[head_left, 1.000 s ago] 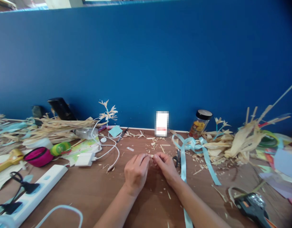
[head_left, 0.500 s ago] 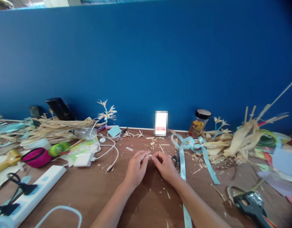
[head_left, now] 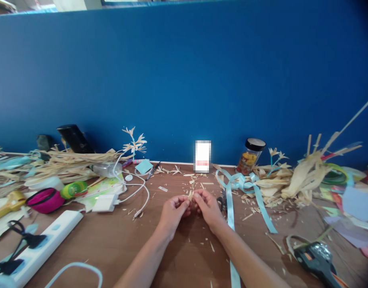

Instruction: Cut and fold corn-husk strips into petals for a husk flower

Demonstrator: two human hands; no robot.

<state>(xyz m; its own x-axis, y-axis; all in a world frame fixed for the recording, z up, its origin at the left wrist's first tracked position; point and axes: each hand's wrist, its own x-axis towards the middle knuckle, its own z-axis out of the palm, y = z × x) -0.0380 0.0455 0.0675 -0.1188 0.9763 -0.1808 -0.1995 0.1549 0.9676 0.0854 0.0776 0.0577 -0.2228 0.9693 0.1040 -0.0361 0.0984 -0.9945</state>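
Close together over the middle of the table, both hands pinch a small pale piece of dried corn husk (head_left: 190, 195). My left hand (head_left: 173, 214) is closed, its thumb and fingertips at the husk's left side. From the right, my right hand (head_left: 208, 209) grips the same piece between thumb and forefinger. Part of the husk is hidden by the fingers. Dark-handled scissors (head_left: 222, 201) lie just beyond my right hand, partly covered by a light blue ribbon (head_left: 230, 212). Husk scraps (head_left: 198, 185) are scattered ahead of the hands.
A power strip (head_left: 48, 248), white charger (head_left: 104, 203) and cables lie at left. A husk flower stem (head_left: 136, 142) stands at the back. At right are a glue gun (head_left: 315, 258), a jar (head_left: 250, 156) and a husk bundle (head_left: 306, 172). A blue partition (head_left: 184, 80) rises behind.
Both hands have turned slightly and the fingers have shifted. The husk piece now points up between the fingertips and shows more than before.
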